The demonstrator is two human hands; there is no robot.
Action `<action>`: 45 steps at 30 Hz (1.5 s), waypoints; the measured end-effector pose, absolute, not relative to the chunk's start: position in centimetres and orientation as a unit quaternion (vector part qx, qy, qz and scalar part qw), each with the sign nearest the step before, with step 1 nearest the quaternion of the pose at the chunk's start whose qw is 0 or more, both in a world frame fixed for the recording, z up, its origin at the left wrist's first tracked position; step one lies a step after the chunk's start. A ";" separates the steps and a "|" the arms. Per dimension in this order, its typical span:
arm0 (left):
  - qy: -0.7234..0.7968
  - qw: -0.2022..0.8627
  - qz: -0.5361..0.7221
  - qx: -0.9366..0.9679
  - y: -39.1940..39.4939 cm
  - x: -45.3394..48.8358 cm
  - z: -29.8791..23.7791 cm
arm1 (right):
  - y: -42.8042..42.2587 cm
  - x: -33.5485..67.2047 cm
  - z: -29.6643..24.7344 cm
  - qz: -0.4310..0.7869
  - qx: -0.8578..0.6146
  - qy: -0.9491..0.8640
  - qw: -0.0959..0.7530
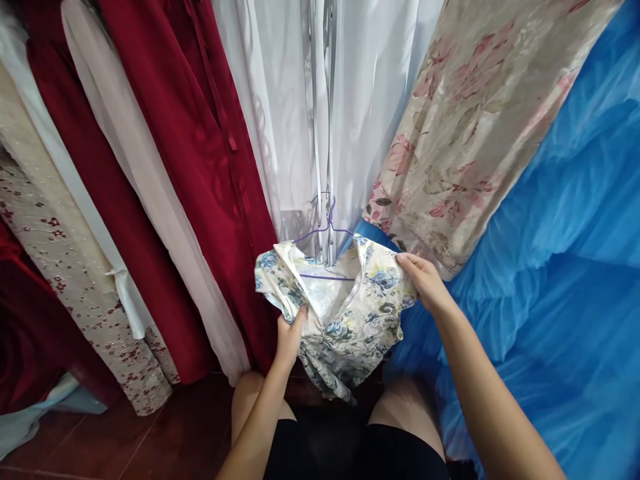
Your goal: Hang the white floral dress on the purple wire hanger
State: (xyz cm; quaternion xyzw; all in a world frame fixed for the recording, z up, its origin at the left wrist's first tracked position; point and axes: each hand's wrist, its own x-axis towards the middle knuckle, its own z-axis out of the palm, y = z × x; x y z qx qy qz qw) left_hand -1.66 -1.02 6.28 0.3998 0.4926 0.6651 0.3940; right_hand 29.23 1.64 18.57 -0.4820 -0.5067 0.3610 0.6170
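Observation:
A short-sleeved floral blouse (373, 317), cream with blue, grey and yellow flowers, hangs on a thin purple hanger (331, 220) in front of me. The hanger's hook points up and its lower bar shows across the open neckline. My left hand (291, 330) pinches the front of the blouse beside the neckline, below the left shoulder. At the opposite side, my right hand (424, 277) grips the sleeve by the shoulder between thumb and fingers. The blouse's lower part hangs bunched between my knees.
Long white cloth (370, 100) hangs straight ahead. Dark red garments (185, 133) and a beige flowered one (85, 293) hang at the left. A floral beige garment (450, 133) and ruffled blue tulle (565, 313) fill the right. Brown tiled floor (170, 433) shows below.

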 end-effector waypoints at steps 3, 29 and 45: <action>0.493 0.398 0.668 0.390 -2.4 -1.2 5.2 | -1.0 26.8 15.5 0.077 -0.524 -0.423 0.735; 0.481 0.182 0.573 0.638 -7.8 3.7 3.6 | -8.5 17.1 6.9 0.541 -0.432 -0.508 0.512; 0.456 0.218 0.416 0.756 -6.5 1.0 5.4 | 4.1 17.4 22.9 0.538 -0.343 -0.442 0.631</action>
